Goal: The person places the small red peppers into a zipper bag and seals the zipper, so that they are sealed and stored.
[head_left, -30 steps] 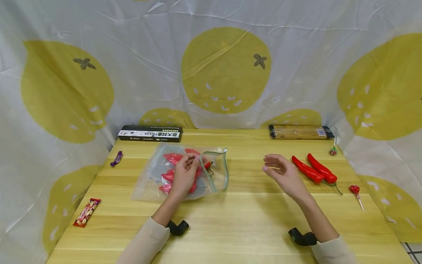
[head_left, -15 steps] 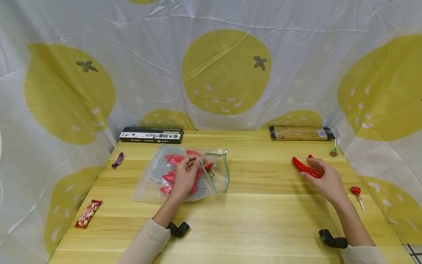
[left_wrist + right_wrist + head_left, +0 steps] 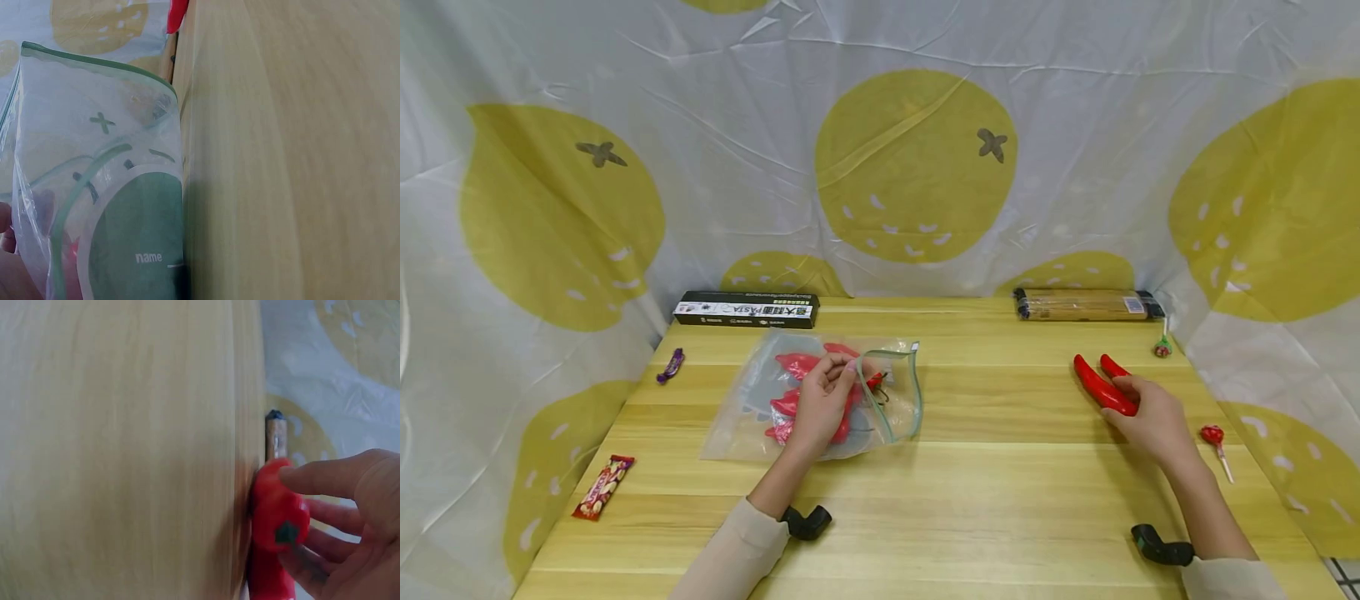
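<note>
Head view. On the right of the worktop [image 3: 985, 517], well apart from the bag, the nearer red pepper [image 3: 1102, 387] sat in the right hand [image 3: 1157, 417], which gripped it by its thick end; the curved tip pointed away from the person. A second pepper [image 3: 1114, 365] lay just beside it, partly hidden by that hand. The left hand [image 3: 822, 404] pinched the clear zip bag [image 3: 730, 433] beside its green-edged mouth [image 3: 919, 392], which gaped rightward; bagged peppers [image 3: 797, 364] showed through the film.

Left wrist view. The film looked creased, slack and almost weightless, with a green printed panel [image 3: 137, 237] reading "name". Such limp plastic would probably fold if taken mid-sheet; the firmer zip edge seemed the better hold.

Right wrist view. The gripped pepper appeared nearly end-on: glossy, evenly red, with rounded shoulders and a dark green stem cap [image 3: 287, 532]. To an onlooker it seemed light and stiff, unlikely to crush but apt to slip; the broad shoulders offered the surest hold, the narrow tip the poorest. Whether it touched the worktop could not be told.
</note>
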The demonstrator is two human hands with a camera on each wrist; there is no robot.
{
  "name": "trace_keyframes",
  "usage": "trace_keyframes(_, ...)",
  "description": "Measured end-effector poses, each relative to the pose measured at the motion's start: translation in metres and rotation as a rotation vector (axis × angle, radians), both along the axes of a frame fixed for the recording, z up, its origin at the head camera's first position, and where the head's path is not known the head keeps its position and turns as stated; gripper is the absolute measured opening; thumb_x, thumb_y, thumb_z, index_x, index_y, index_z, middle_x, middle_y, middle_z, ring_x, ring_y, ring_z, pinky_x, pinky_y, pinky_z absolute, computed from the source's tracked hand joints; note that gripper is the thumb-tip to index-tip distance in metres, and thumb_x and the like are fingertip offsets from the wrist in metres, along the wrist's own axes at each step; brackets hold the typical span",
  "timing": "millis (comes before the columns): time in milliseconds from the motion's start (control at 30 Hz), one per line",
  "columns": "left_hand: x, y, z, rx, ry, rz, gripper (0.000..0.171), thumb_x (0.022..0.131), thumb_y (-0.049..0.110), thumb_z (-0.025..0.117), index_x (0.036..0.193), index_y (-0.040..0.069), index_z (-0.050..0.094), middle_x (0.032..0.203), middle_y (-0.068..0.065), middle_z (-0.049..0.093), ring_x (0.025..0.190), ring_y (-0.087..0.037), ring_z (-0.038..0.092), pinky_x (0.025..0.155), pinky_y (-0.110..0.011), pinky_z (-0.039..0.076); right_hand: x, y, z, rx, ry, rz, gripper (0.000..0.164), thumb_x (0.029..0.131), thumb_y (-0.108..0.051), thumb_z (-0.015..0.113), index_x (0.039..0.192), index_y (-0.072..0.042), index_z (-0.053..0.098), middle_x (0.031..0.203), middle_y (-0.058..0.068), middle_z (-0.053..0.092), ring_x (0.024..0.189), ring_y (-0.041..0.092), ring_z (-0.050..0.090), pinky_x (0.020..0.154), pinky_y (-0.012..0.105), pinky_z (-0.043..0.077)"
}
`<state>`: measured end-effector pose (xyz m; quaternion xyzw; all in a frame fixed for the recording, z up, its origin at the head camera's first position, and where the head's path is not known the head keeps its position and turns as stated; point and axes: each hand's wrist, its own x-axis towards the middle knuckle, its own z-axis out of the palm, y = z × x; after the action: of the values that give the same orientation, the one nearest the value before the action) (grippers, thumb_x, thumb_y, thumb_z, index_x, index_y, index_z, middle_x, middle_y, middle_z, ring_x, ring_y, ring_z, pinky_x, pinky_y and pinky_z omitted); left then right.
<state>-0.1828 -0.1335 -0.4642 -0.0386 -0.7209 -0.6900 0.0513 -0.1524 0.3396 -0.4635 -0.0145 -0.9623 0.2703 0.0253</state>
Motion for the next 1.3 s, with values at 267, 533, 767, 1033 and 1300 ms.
trace_keyframes(267, 0.000, 0.000, 0.000, 0.009, -0.011, -0.005, 0.029, 0.096, 0.034, 0.060, 0.110, 0.009, 0.060, 0.109, -0.010, 0.070, 0.101, -0.018, 0.066, 0.085, -0.020, 0.054, 0.002, -0.005, 0.004, 0.064, -0.090, 0.057, 0.064, 0.085, -0.032, 0.074, 0.133, 0.003, 0.050, 0.115, 0.032, 0.061, 0.099, 0.042, 0.059, 0.076, 0.052, 0.049)
trace_keyframes(533, 0.000, 0.000, 0.001, -0.005, -0.011, -0.004, 0.030, 0.096, 0.034, 0.060, 0.112, 0.009, 0.060, 0.109, -0.011, 0.068, 0.098, -0.014, 0.066, 0.082, -0.022, 0.055, 0.001, -0.012, 0.004, 0.033, -0.166, 0.046, 0.081, 0.083, -0.045, 0.074, 0.128, 0.014, 0.042, 0.109, 0.032, 0.060, 0.093, 0.038, 0.060, 0.070, 0.043, 0.051)
trace_keyframes(767, 0.002, 0.000, 0.006, -0.011, 0.002, -0.021, 0.028, 0.096, 0.034, 0.059, 0.111, 0.011, 0.060, 0.109, -0.008, 0.069, 0.101, -0.017, 0.065, 0.089, -0.035, 0.055, -0.003, -0.041, -0.001, -0.231, -0.096, 0.082, 0.071, 0.086, -0.046, 0.071, 0.134, 0.000, 0.045, 0.126, 0.025, 0.057, 0.100, 0.035, 0.065, 0.071, 0.033, 0.056)
trace_keyframes(1033, 0.003, 0.002, 0.010, 0.007, 0.013, -0.011, 0.024, 0.097, 0.030, 0.060, 0.110, 0.010, 0.061, 0.110, -0.009, 0.071, 0.105, -0.020, 0.066, 0.092, -0.031, 0.054, -0.008, -0.114, 0.009, -0.620, -0.137, 0.211, 0.054, 0.084, -0.040, 0.075, 0.128, -0.015, 0.057, 0.125, 0.010, 0.061, 0.100, 0.021, 0.064, 0.078, 0.025, 0.055)
trace_keyframes(1300, 0.004, 0.003, 0.011, -0.015, 0.039, 0.004, 0.028, 0.096, 0.035, 0.060, 0.110, 0.011, 0.061, 0.109, -0.005, 0.072, 0.106, -0.018, 0.066, 0.090, -0.024, 0.053, -0.015, -0.183, 0.009, -0.689, -0.174, 0.327, 0.048, 0.078, -0.035, 0.081, 0.119, -0.018, 0.063, 0.119, 0.008, 0.065, 0.099, 0.023, 0.066, 0.079, 0.031, 0.057)
